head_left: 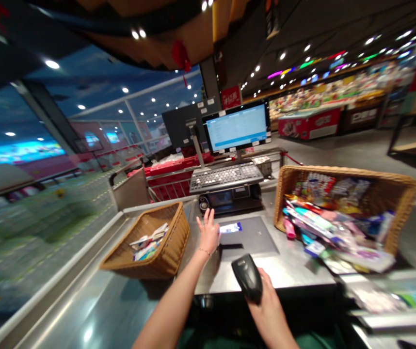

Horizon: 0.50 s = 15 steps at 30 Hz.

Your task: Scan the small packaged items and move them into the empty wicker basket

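My left hand (pixel 208 233) is over the left part of a flat grey pad (pixel 253 235) on the metal counter. It pinches a small white-and-blue packet (pixel 230 228) at its left end, with the other fingers raised and spread. A dark shadow strip falls on the pad below the packet. In my right hand (pixel 266 303) is a black handheld barcode scanner (pixel 247 277), its head tilted up and to the left in front of the pad. The scanner hides most of my right fingers.
A wicker basket (pixel 181 242) with several packets stands to the left. On the right, a larger tipped basket (pixel 408 198) spills many packaged goods. Behind the pad are a keyboard (pixel 226 177), a lit monitor (pixel 237 128) and a red shopping cart (pixel 168 186).
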### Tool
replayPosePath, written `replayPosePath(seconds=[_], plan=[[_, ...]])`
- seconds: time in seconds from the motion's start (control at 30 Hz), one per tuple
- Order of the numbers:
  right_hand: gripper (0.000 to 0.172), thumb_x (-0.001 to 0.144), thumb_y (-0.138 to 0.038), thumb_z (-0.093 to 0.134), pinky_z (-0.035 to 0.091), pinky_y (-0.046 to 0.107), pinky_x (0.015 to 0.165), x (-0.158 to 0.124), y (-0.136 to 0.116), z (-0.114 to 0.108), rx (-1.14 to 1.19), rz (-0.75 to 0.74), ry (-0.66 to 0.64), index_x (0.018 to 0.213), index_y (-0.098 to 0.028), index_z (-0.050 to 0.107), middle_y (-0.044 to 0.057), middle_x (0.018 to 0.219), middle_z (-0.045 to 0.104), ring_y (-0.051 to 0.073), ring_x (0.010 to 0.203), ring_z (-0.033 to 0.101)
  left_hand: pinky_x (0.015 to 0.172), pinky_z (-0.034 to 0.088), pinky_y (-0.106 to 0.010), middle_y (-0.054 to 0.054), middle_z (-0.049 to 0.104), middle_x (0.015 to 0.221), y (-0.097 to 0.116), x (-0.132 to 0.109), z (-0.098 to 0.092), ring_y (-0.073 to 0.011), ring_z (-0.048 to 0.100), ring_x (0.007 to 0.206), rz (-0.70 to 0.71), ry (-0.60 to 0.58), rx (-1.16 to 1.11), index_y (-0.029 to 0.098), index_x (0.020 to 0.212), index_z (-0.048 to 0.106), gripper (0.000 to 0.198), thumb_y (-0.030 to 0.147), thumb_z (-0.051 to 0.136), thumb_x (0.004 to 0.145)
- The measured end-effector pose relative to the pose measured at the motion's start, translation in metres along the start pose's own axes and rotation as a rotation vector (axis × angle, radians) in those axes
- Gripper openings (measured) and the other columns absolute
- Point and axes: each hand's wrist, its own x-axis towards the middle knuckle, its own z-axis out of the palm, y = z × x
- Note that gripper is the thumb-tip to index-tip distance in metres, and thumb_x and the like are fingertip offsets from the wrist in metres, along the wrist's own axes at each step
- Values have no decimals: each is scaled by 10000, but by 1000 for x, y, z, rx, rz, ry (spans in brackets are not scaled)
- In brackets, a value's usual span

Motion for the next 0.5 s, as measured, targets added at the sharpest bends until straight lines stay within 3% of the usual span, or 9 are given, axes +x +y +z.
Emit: replayPosePath(seconds=[0.5], plan=[[353, 762, -181, 515, 527, 438, 953, -3, -5, 2, 47, -23, 3, 1091, -173, 643, 141, 1141, 646, 282, 1100, 642, 1092, 89, -732, -170, 282, 1552, -8, -2, -8, -349, 167, 1460, -23, 10, 5, 166, 757, 646, 31, 141, 649, 740]])
